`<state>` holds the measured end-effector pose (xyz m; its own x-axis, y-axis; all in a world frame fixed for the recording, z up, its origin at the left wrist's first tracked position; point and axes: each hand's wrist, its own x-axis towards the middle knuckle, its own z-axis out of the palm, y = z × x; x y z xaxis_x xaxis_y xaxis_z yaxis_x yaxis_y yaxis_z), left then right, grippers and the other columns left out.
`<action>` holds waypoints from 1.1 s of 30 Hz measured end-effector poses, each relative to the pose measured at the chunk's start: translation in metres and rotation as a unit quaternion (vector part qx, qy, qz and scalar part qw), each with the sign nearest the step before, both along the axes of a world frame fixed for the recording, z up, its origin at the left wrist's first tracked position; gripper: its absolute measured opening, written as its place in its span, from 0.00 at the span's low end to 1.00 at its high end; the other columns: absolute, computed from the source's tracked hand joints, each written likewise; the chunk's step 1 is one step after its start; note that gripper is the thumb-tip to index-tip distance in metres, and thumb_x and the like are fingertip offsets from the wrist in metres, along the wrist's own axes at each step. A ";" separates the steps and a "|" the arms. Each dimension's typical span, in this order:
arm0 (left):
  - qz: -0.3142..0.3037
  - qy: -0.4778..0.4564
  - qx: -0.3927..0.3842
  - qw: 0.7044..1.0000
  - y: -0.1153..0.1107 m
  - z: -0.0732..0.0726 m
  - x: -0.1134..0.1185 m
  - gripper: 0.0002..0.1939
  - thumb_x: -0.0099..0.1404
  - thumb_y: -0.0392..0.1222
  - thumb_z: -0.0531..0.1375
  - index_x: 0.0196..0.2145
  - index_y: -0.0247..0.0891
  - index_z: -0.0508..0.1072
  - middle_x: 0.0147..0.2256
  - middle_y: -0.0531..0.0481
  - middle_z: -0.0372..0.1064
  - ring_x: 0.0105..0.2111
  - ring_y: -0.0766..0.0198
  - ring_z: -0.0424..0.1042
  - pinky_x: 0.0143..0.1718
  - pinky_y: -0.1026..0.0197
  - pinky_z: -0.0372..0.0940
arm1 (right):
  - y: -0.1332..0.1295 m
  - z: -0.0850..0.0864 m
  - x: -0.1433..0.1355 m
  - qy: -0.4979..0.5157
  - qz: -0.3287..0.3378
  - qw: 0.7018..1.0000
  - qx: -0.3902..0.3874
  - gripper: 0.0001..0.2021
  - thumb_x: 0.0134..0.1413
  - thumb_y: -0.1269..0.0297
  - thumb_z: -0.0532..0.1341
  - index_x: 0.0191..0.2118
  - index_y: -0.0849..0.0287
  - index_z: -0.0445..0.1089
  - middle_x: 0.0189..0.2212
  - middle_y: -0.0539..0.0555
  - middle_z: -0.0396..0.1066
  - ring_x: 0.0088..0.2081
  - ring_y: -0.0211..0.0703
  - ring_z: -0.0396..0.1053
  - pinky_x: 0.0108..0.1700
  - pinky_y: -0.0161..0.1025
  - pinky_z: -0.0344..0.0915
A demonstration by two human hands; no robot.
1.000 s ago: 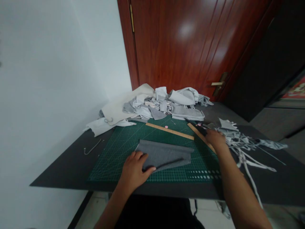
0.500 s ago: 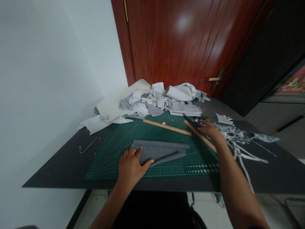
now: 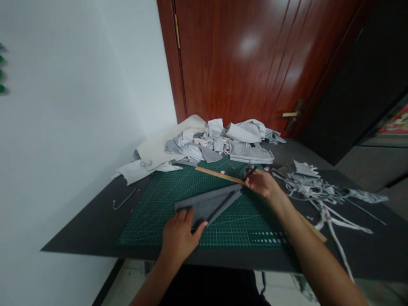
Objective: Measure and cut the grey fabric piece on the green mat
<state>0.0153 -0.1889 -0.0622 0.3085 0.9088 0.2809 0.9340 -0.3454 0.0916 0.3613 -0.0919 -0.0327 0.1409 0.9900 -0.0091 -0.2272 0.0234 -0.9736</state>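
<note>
My left hand (image 3: 179,231) lies at the near left part of a folded piece of dark grey fabric (image 3: 210,203), thumb and fingers closed on it. The fabric rests slantwise on a green cutting mat (image 3: 153,225), its narrow end pointing up and right. My right hand (image 3: 263,182) is closed around the black handles of scissors (image 3: 250,171) just beyond that end; the blades are hard to make out. A wooden ruler (image 3: 216,174) runs along the mat behind the fabric. Part of another ruler (image 3: 317,231) shows beside my right forearm.
Light grey and white fabric pieces (image 3: 188,148) are heaped at the back, against a red-brown door (image 3: 236,63). Tangled strips and cords (image 3: 318,182) lie on the right of the dark table (image 3: 86,225). A thin white cord (image 3: 124,199) lies left; a white wall stands beyond.
My right hand has moved left with the scissors, towards the fabric's narrow end. The fabric has turned so that this end points further back. The right ruler has shifted towards the near right.
</note>
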 end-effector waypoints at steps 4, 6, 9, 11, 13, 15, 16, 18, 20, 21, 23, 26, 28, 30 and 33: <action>-0.100 -0.047 -0.014 0.994 -0.001 -0.004 -0.003 0.18 0.74 0.52 0.54 0.42 0.39 0.79 0.38 0.43 0.76 0.38 0.52 0.76 0.41 0.52 0.70 | -0.006 0.001 -0.022 0.106 0.037 0.994 -0.009 0.13 0.59 0.56 0.67 0.29 0.54 0.66 0.25 0.49 0.72 0.26 0.39 0.70 0.28 0.35 0.71; -0.140 -0.079 -0.018 0.987 0.000 -0.006 -0.006 0.18 0.76 0.46 0.51 0.40 0.41 0.80 0.36 0.45 0.76 0.37 0.56 0.76 0.41 0.55 0.70 | -0.011 0.002 -0.032 0.191 0.077 0.979 -0.011 0.10 0.58 0.59 0.69 0.33 0.55 0.69 0.28 0.48 0.74 0.27 0.37 0.72 0.29 0.33 0.73; -0.186 -0.145 -0.036 0.971 0.003 -0.010 -0.011 0.17 0.76 0.40 0.49 0.43 0.42 0.80 0.35 0.47 0.77 0.37 0.59 0.77 0.41 0.57 0.71 | -0.019 0.000 -0.045 0.268 0.139 0.953 -0.017 0.12 0.54 0.63 0.73 0.42 0.56 0.73 0.31 0.48 0.76 0.30 0.36 0.74 0.32 0.32 0.75; -0.193 -0.204 -0.050 0.958 0.005 -0.015 -0.014 0.16 0.74 0.39 0.51 0.48 0.43 0.79 0.40 0.47 0.79 0.40 0.59 0.78 0.44 0.57 0.71 | -0.025 -0.003 -0.052 0.254 0.173 0.951 -0.019 0.17 0.51 0.64 0.74 0.46 0.57 0.74 0.32 0.49 0.76 0.32 0.38 0.76 0.34 0.35 0.77; -0.179 -0.255 -0.066 0.948 0.006 -0.019 -0.014 0.16 0.73 0.38 0.53 0.51 0.44 0.78 0.44 0.48 0.80 0.43 0.59 0.78 0.48 0.57 0.71 | -0.031 -0.008 -0.061 0.226 0.203 0.953 -0.012 0.21 0.49 0.66 0.76 0.49 0.56 0.74 0.36 0.51 0.78 0.34 0.40 0.77 0.37 0.37 0.78; -0.153 -0.275 -0.075 0.946 0.005 -0.019 -0.013 0.13 0.70 0.37 0.57 0.47 0.45 0.80 0.43 0.49 0.80 0.43 0.58 0.78 0.48 0.56 0.71 | -0.038 -0.013 -0.072 0.199 0.224 0.954 -0.005 0.24 0.47 0.69 0.76 0.51 0.54 0.74 0.35 0.50 0.77 0.31 0.37 0.75 0.33 0.35 0.76; -0.136 -0.274 -0.071 0.949 0.005 -0.017 -0.012 0.12 0.69 0.36 0.59 0.45 0.44 0.80 0.42 0.49 0.79 0.43 0.58 0.78 0.48 0.56 0.71 | -0.042 -0.014 -0.078 0.195 0.237 0.952 -0.002 0.23 0.48 0.69 0.76 0.51 0.54 0.74 0.32 0.48 0.75 0.27 0.34 0.71 0.29 0.32 0.73; -0.108 -0.272 -0.049 0.955 0.006 -0.013 -0.013 0.10 0.65 0.35 0.63 0.42 0.43 0.81 0.41 0.48 0.78 0.44 0.55 0.76 0.48 0.54 0.70 | -0.052 -0.017 -0.094 0.203 0.271 0.941 -0.009 0.21 0.50 0.62 0.76 0.50 0.55 0.74 0.26 0.44 0.69 0.21 0.29 0.62 0.22 0.26 0.66; -0.100 -0.283 -0.037 0.953 0.009 -0.009 -0.017 0.08 0.62 0.35 0.65 0.40 0.42 0.81 0.41 0.47 0.78 0.44 0.54 0.75 0.48 0.53 0.69 | -0.067 -0.019 -0.110 0.200 0.307 0.930 -0.030 0.22 0.53 0.53 0.73 0.50 0.56 0.74 0.24 0.43 0.65 0.17 0.27 0.54 0.16 0.24 0.58; -0.110 -0.294 -0.048 0.948 0.012 -0.007 -0.021 0.08 0.62 0.34 0.65 0.38 0.42 0.82 0.40 0.48 0.78 0.44 0.54 0.75 0.48 0.54 0.69 | -0.076 -0.021 -0.117 0.190 0.320 0.928 -0.036 0.23 0.54 0.50 0.72 0.51 0.56 0.74 0.24 0.43 0.63 0.17 0.27 0.51 0.15 0.23 0.56; -0.141 -0.314 -0.089 0.935 0.019 -0.006 -0.030 0.09 0.64 0.31 0.61 0.37 0.40 0.82 0.37 0.48 0.78 0.41 0.58 0.76 0.47 0.56 0.69 | -0.098 -0.028 -0.129 0.166 0.325 0.930 -0.033 0.25 0.54 0.48 0.72 0.54 0.54 0.73 0.24 0.44 0.63 0.16 0.27 0.50 0.13 0.24 0.56; -0.177 -0.313 -0.142 0.922 0.026 -0.007 -0.044 0.12 0.63 0.31 0.61 0.42 0.40 0.81 0.39 0.48 0.76 0.38 0.61 0.75 0.43 0.60 0.69 | -0.139 -0.046 -0.139 0.167 0.312 0.935 -0.035 0.28 0.55 0.45 0.71 0.57 0.52 0.73 0.24 0.44 0.64 0.15 0.26 0.50 0.13 0.26 0.58; -0.195 -0.284 -0.133 0.929 0.027 -0.005 -0.052 0.12 0.61 0.33 0.65 0.43 0.40 0.81 0.42 0.47 0.75 0.43 0.59 0.74 0.48 0.58 0.68 | -0.170 -0.059 -0.143 0.180 0.318 0.929 -0.052 0.29 0.55 0.42 0.69 0.58 0.50 0.73 0.23 0.45 0.64 0.14 0.26 0.50 0.13 0.26 0.57; -0.214 -0.237 -0.115 0.941 0.024 0.000 -0.057 0.13 0.59 0.35 0.69 0.43 0.42 0.81 0.45 0.48 0.74 0.48 0.56 0.72 0.56 0.53 0.64 | -0.202 -0.070 -0.147 0.176 0.296 0.937 -0.060 0.30 0.55 0.42 0.69 0.60 0.49 0.72 0.24 0.45 0.65 0.14 0.27 0.52 0.13 0.27 0.59; -0.233 -0.177 -0.133 0.947 0.021 0.008 -0.062 0.19 0.55 0.44 0.74 0.46 0.45 0.80 0.47 0.49 0.71 0.49 0.53 0.68 0.55 0.52 0.63 | -0.243 -0.073 -0.157 0.183 0.256 0.945 -0.089 0.32 0.56 0.40 0.67 0.61 0.51 0.71 0.25 0.47 0.65 0.16 0.30 0.54 0.16 0.29 0.61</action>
